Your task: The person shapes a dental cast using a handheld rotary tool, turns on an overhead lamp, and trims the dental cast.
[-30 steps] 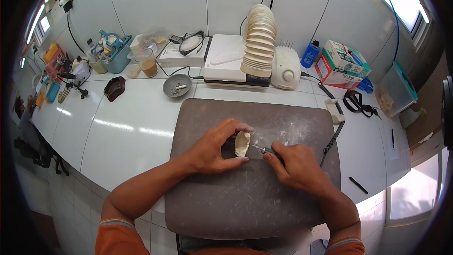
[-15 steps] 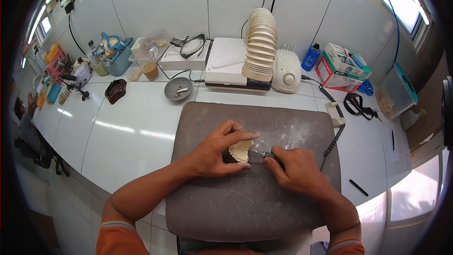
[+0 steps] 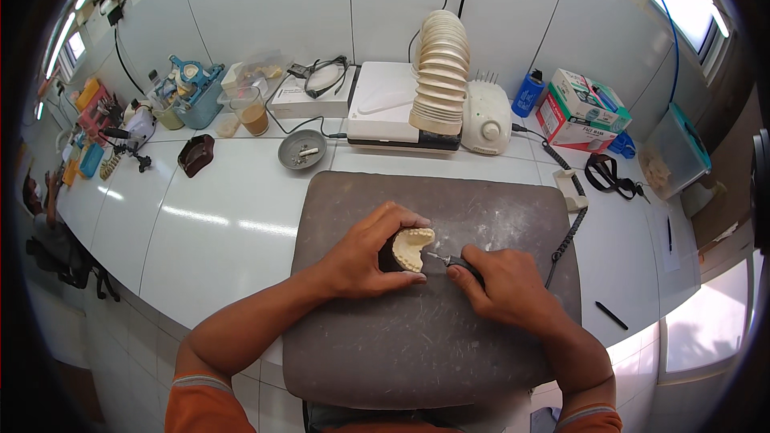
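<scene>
A cream dental model point(image 3: 410, 249) with a curved row of teeth and a dark base sits in my left hand point(image 3: 365, 250), held between the thumb below and the fingers above. My right hand point(image 3: 504, 282) is closed around a dark rotary handpiece point(image 3: 465, 266). Its thin metal tip points left and stops close to the model's right side; whether it touches cannot be made out. Both hands are over a worn brown mat point(image 3: 353, 353) with pale scratches and dust.
Behind the mat stand a white machine with a ribbed hose point(image 3: 441, 72), a white control unit point(image 3: 486, 124) and a grey bowl point(image 3: 302, 150). A coiled cord point(image 3: 569, 236) runs down the right side. A cup of brown drink point(image 3: 253, 115) and mask boxes point(image 3: 581, 116) line the back.
The fingers of my left hand have drawn back from the model's top, so more of its tooth row shows. My right hand and the handpiece have hardly moved.
</scene>
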`<action>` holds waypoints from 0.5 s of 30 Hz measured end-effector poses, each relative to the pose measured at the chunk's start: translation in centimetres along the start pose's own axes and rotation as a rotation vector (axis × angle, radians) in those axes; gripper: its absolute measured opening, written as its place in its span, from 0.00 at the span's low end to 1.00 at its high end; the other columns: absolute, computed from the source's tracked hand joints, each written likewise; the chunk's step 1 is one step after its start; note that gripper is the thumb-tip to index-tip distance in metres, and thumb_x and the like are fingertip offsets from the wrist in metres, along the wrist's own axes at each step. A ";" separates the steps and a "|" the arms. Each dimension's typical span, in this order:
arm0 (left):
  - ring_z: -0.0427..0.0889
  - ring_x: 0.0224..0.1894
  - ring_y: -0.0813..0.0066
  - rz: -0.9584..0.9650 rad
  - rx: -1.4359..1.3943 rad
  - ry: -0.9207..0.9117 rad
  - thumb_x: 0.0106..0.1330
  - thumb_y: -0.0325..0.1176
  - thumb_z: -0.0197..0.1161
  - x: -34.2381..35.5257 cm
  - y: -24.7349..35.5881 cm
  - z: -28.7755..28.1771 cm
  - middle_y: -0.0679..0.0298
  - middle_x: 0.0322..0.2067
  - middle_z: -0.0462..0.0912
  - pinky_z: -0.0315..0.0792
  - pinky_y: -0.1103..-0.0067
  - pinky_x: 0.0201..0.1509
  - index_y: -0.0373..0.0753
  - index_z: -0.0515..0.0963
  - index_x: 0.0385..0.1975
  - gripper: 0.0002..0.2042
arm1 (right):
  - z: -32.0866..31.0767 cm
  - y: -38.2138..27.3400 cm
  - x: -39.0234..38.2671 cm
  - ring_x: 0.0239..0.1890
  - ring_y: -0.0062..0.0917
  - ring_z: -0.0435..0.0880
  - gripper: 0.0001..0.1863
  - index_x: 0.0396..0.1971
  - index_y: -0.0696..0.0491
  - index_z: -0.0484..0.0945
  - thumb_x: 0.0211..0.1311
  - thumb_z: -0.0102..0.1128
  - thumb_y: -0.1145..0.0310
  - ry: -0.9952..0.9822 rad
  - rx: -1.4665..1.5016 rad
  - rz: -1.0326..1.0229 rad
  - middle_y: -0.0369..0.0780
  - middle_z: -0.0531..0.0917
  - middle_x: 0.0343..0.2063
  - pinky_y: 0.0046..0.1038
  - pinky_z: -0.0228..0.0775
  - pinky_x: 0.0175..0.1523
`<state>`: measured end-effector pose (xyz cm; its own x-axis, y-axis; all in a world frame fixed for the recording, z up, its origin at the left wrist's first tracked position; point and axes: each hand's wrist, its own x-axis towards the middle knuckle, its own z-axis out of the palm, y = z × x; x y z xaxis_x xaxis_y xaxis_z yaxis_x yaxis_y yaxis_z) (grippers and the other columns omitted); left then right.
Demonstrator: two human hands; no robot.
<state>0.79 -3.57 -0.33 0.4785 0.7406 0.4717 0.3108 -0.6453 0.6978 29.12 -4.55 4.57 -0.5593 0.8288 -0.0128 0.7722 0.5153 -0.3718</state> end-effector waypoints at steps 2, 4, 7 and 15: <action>0.84 0.58 0.55 -0.002 0.001 -0.004 0.56 0.36 0.89 0.1 0.1 0.0 0.53 0.55 0.83 0.78 0.66 0.64 0.36 0.78 0.65 0.36 | 0.0 0.0 0.0 0.27 0.55 0.88 0.23 0.36 0.53 0.81 0.82 0.60 0.47 -0.004 0.001 -0.001 0.50 0.85 0.20 0.55 0.75 0.37; 0.84 0.58 0.55 -0.004 0.000 -0.008 0.56 0.36 0.89 0.1 0.1 0.0 0.53 0.55 0.83 0.78 0.66 0.64 0.36 0.79 0.65 0.36 | -0.1 0.0 0.0 0.27 0.55 0.88 0.23 0.36 0.54 0.81 0.82 0.60 0.47 -0.008 0.001 0.001 0.50 0.85 0.20 0.55 0.76 0.38; 0.84 0.58 0.55 0.012 0.014 -0.007 0.56 0.37 0.89 0.1 0.0 0.0 0.53 0.55 0.83 0.77 0.66 0.64 0.36 0.78 0.65 0.37 | -0.1 -0.1 0.0 0.27 0.55 0.88 0.23 0.36 0.54 0.80 0.82 0.60 0.46 -0.014 0.003 0.004 0.50 0.85 0.20 0.55 0.76 0.38; 0.84 0.58 0.55 -0.003 -0.007 -0.006 0.57 0.38 0.89 0.1 0.1 0.1 0.53 0.55 0.83 0.78 0.66 0.64 0.35 0.78 0.67 0.38 | -0.1 0.0 -0.1 0.28 0.55 0.88 0.24 0.36 0.54 0.80 0.82 0.60 0.46 -0.006 -0.006 -0.002 0.50 0.85 0.20 0.55 0.76 0.38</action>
<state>0.92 -3.58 -0.23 0.4826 0.7413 0.4665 0.3062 -0.6418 0.7030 29.19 -4.60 4.64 -0.5631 0.8262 -0.0178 0.7727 0.5187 -0.3658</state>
